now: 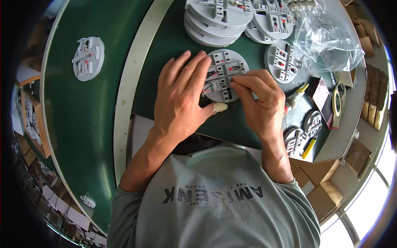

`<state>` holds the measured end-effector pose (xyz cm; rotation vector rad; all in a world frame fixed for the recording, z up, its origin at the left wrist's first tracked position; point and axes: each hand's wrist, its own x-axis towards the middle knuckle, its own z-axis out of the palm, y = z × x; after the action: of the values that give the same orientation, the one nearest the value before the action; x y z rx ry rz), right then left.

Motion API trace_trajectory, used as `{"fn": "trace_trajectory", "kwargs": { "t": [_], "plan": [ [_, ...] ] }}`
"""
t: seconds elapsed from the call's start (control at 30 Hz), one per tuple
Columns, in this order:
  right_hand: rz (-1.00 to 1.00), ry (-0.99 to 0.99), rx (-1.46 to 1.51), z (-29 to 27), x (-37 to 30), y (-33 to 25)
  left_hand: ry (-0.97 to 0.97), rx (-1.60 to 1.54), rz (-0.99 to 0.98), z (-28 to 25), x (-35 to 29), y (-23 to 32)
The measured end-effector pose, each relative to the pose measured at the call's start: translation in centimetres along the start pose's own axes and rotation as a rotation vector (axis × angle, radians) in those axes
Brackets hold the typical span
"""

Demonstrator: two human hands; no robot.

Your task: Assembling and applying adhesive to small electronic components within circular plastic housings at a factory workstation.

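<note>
A round grey plastic base [235, 62] with red and black inserts and a small wired part [214, 86] lies on the green work surface before me. My left hand [182, 91] rests flat along its left edge, fingers stretched out, with a pale wrap on the thumb tip. Over the base's right side, my right hand [262, 97] pinches thumb and forefinger together. What sits between those fingertips is hidden. Another grey base [282, 62] lies just beyond my right hand.
Grey bases [213, 35] are stacked at the back, beside another pile [275, 18]. A clear plastic bag [326, 43] lies back right. A yellow-handled tool [309, 148], a tape roll [337, 100] and dark discs [313, 122] lie right. On the green belt left sits a single base [88, 58].
</note>
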<state>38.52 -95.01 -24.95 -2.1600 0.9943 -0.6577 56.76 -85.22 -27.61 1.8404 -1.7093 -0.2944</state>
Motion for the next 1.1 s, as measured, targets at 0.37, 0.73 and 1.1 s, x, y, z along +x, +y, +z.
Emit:
{"fn": "trace_trajectory", "kwargs": {
  "t": [0.37, 0.73, 1.1],
  "plan": [
    [0.329, 0.252, -0.072, -4.0, -2.5, 2.2, 0.025, -0.021, -0.032, -1.2, -0.3, 2.6],
    [0.078, 0.087, -0.717, -23.4, 13.0, 30.6, -0.166, 0.033, 0.110, 0.6, -1.1, 3.6],
    [-0.387, 0.055, -1.114, -18.1, 21.5, 30.2, -0.150, 0.118, 0.412, -1.9, -4.2, 1.1]
  ]
}}
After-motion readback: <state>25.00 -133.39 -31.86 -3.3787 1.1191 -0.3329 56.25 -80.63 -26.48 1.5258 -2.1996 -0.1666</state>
